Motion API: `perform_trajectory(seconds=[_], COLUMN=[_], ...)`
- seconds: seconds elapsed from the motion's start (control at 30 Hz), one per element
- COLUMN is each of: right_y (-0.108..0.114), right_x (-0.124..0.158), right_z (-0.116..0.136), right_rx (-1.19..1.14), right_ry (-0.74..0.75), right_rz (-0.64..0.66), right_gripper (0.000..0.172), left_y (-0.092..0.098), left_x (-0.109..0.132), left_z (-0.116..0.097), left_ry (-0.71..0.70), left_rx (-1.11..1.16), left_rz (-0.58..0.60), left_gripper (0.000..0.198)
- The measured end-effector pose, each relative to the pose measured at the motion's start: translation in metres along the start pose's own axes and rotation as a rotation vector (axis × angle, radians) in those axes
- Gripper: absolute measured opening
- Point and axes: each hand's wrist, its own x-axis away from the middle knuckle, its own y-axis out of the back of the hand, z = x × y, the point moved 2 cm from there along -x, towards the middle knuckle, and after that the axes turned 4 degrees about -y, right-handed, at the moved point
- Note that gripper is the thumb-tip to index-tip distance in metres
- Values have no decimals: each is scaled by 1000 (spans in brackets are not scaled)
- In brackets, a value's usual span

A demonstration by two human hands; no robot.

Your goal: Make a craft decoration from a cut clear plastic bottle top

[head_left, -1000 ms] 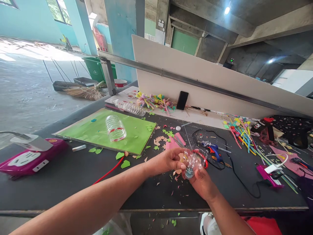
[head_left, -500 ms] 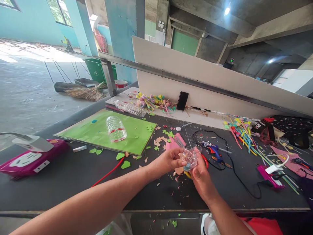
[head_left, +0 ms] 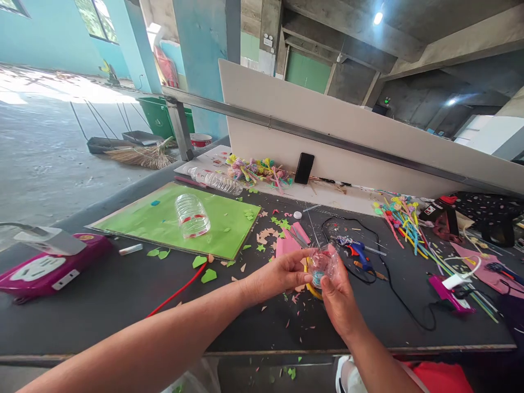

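Note:
A small clear plastic piece (head_left: 323, 262), likely the cut end of a bottle, is held between my two hands above the dark table, with a bluish part at its lower side. My left hand (head_left: 286, 273) pinches its left edge with thumb and fingers. Around its right side are the fingers of my right hand (head_left: 338, 292), the thumb at its lower edge. Behind and below the hands lie a pink sheet (head_left: 285, 246), scissors partly hidden, and a yellow ring-shaped thing (head_left: 311, 289). A clear cut bottle part (head_left: 192, 215) rests on the green sheet (head_left: 229, 232).
A blue glue gun (head_left: 360, 255) with a black cable lies right of my hands. Colourful pipe cleaners (head_left: 409, 224) are farther right. A purple power strip (head_left: 49, 267) sits at the left. A black phone (head_left: 304, 168) leans against the white board (head_left: 347, 125).
The clear piece has been turned in my fingers, so its bluish part shows more. My right hand has shifted slightly around it. The whole view has moved a little.

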Motion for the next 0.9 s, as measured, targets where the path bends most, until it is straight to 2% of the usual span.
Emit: perform_trajectory(seconds=[0.07,0.17,0.37,0.5,0.7,0.9], right_y=[5,13,24,27,26,26], right_x=[0,2,7,9,12,12], right_z=[1,4,13,16,17,15], right_rx=[16,53,51,63,178,326], right_ry=[3,18,37,23,22,11], right_rz=[-14,-33,-17,2,23,101], right_gripper=[79,80,71,71,73,75], left_y=[4,8,12,17,25,24], left_x=[0,-1,3,7,9,16], left_z=[-2,-6,-26,-40,-59,-69], left_ry=[-18,-20,108,127,-149,-395], left_rx=[-38,-91,-226,-404,-810,-991], left_rz=[-31,-37,71,126,66,49], left_gripper=[79,63,28,15,10,22])
